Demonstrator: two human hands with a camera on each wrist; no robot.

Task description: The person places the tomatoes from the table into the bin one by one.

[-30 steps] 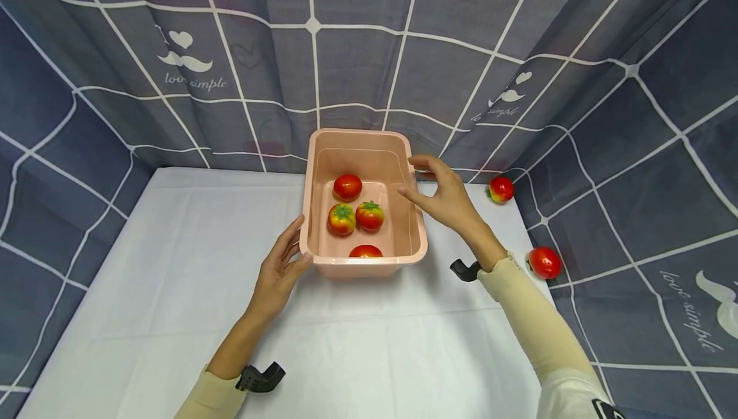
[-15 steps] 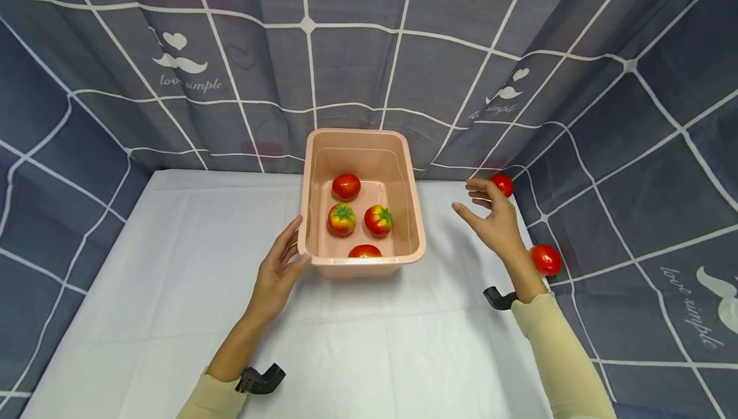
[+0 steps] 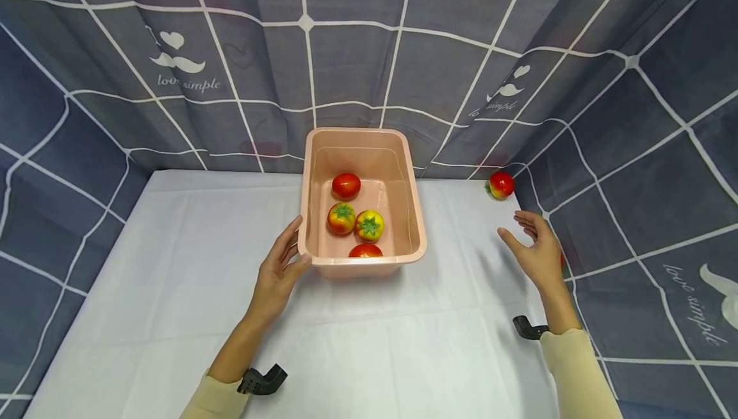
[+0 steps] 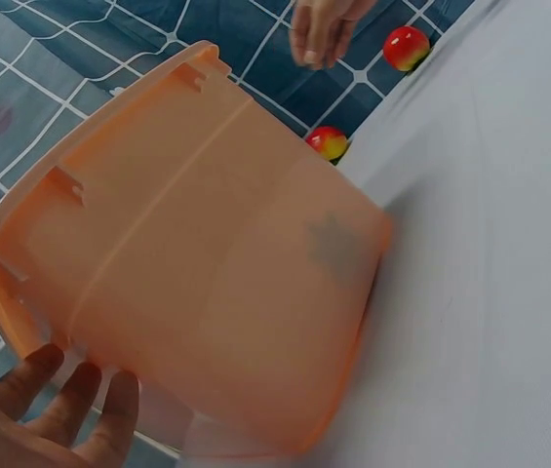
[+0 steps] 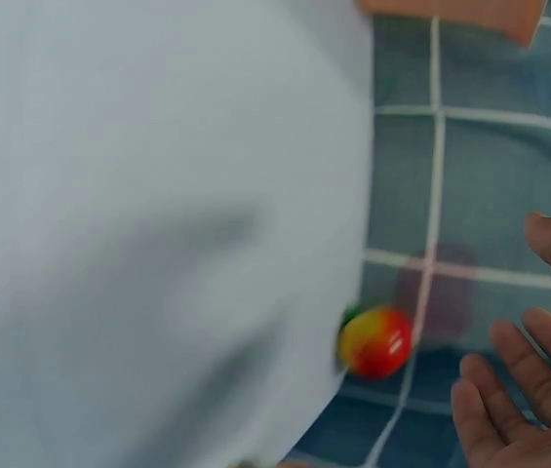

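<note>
The left hand (image 3: 279, 278) holds the near left corner of a pink plastic bin (image 3: 403, 214), its thumb at the rim and its fingers (image 4: 70, 400) against the outer wall. Inside the bin lie several toy tomatoes, among them a red one (image 3: 346, 186) and a yellow-red one with a green top (image 3: 369, 225). The right hand (image 3: 539, 252) hovers at the table's right edge with its fingers parted and holds nothing. It mostly hides one tomato (image 3: 562, 261) behind it. Another tomato (image 3: 500, 185) sits at the far right corner, and shows in the right wrist view.
A white cloth (image 3: 173, 265) covers the table. Dark grey checked curtains (image 3: 248, 73) rise at the back and both sides, close to the table's edges. The bin stands near the back curtain.
The right hand has moved away from the bin's right side, rightward and nearer, over the near right tomato. One tomato in the bin has rolled about. The left hand has stayed on the bin.
</note>
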